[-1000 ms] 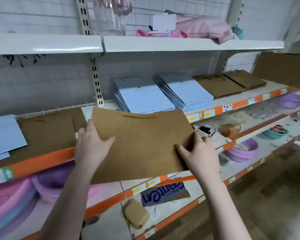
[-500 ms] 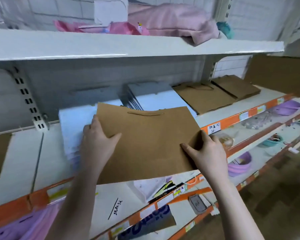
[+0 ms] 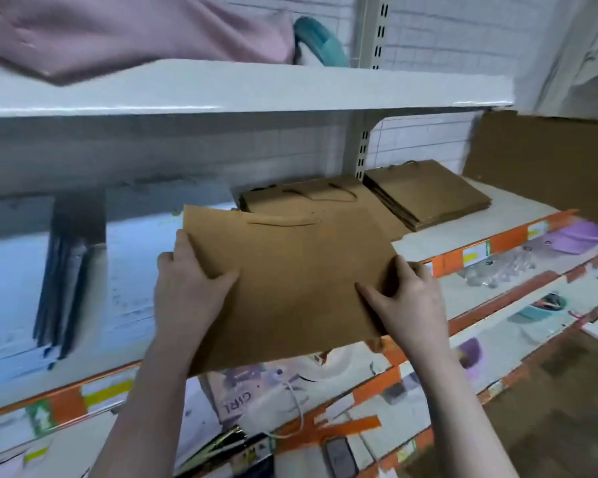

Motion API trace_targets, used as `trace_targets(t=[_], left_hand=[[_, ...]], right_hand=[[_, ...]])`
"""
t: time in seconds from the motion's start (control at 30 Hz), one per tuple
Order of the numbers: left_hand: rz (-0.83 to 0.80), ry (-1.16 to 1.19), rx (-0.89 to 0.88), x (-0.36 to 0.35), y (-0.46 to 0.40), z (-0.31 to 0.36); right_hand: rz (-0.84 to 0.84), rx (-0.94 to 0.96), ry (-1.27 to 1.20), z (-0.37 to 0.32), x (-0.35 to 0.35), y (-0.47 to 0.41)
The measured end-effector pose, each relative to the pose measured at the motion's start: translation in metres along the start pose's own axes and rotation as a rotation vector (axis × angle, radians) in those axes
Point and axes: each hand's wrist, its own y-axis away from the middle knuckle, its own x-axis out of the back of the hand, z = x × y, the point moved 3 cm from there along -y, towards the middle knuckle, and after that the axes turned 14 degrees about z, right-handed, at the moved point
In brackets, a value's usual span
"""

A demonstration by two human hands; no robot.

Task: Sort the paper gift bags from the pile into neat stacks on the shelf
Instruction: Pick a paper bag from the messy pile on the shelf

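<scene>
I hold a flat brown paper gift bag level in front of the shelf. My left hand grips its left edge, thumb on top. My right hand grips its right edge, thumb on top as well. Just behind the bag's far edge lies a stack of brown bags on the shelf. A second brown stack sits to its right. Stacks of light blue bags lie on the shelf to the left, blurred.
An upper white shelf overhangs the stacks, carrying pink cloth. A brown cardboard sheet leans at the shelf's right end. Lower orange-edged shelves hold purple basins, a white bag and small goods.
The view and the held brown bag have moved rightward along the shelf, from the blue stacks to just in front of the brown stacks. Both hands keep their grip.
</scene>
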Motion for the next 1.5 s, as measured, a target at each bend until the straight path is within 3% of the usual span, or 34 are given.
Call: trace_targets(t=[0.3,0.73,0.97,1.23,1.5], left_hand=[[0.004,-0.018,0.056,-0.124,0.052,0.137],[-0.042,0.057,0.047,-0.294,0.01,0.248],[-0.057,0.061,0.028,-0.357,-0.009,0.293],[0.115,-0.061,0.08,-0.406,-0.031,0.314],[0.187,-0.217,0.14,-0.436,-0.039,0.322]], right_hand=[[-0.075,0.055,0.032,0.144,0.024,-0.133],[-0.08,0.05,0.05,0.25,-0.027,-0.296],[-0.1,0.046,0.027,0.283,-0.052,-0.377],[-0.191,0.162,-0.039,0.298,-0.098,-0.448],[-0.305,0.213,-0.109,0.305,-0.136,-0.485]])
